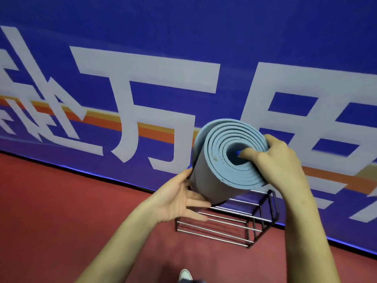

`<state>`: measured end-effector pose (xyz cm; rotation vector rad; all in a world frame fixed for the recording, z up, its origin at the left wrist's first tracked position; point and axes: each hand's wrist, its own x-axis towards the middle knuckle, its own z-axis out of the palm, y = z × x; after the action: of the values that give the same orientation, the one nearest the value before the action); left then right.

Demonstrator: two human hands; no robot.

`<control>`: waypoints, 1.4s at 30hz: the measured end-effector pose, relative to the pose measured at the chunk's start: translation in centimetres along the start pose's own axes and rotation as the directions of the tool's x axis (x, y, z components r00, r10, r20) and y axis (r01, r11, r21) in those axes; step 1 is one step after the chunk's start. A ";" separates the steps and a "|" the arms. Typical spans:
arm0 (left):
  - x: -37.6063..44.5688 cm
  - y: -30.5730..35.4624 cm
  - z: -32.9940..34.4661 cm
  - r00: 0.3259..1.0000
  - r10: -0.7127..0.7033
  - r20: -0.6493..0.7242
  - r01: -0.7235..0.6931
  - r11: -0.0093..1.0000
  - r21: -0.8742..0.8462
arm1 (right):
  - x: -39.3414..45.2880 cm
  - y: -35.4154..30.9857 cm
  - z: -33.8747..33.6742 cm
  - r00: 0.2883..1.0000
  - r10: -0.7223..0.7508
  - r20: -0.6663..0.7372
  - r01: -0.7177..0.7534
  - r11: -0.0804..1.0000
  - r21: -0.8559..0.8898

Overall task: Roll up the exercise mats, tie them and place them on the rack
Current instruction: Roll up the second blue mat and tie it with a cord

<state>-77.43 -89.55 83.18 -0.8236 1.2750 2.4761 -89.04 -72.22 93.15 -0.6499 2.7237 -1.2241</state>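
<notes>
**Head view: rolled mat hovers over the rack**

Head camera looks down at red floor [61,211] and a blue banner [142,37] behind. On the left, the left hand [179,199] lies flat, fingers straight, palm steadying the mat's side. Centre stage, the blue-grey mat [214,170] is rolled tight and held up on end above the wire rack [224,227]; no tie is visible from here. Over on the right, the right hand [273,160] grips the top rim, thumb tucked into the core. Placing looks like the step in hand. Next: lower it squarely between the bars without letting the roll spring loose.
</notes>
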 end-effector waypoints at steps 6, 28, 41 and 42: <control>8.3 8.9 -4.9 0.999 -0.035 -0.021 0.035 0.999 0.020 | 10.9 -0.4 6.4 0.991 0.135 0.000 -0.135 0.991 -0.017; 31.3 16.0 -16.8 0.854 -0.460 -0.242 0.520 0.770 0.371 | 25.1 8.9 24.1 0.764 0.618 0.185 -0.585 0.784 -0.206; 34.4 14.4 -15.2 0.828 -0.464 -0.315 0.556 0.752 0.353 | 26.9 12.0 18.2 0.831 0.550 0.084 -0.534 0.830 -0.160; 34.7 14.3 -14.9 0.828 -0.464 -0.316 0.558 0.744 0.367 | 27.1 12.5 18.3 0.820 0.563 0.105 -0.546 0.823 -0.156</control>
<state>-106.48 -111.59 65.72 -1.1358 1.3714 1.6089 -113.39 -88.72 74.22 0.0695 2.5866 -0.8339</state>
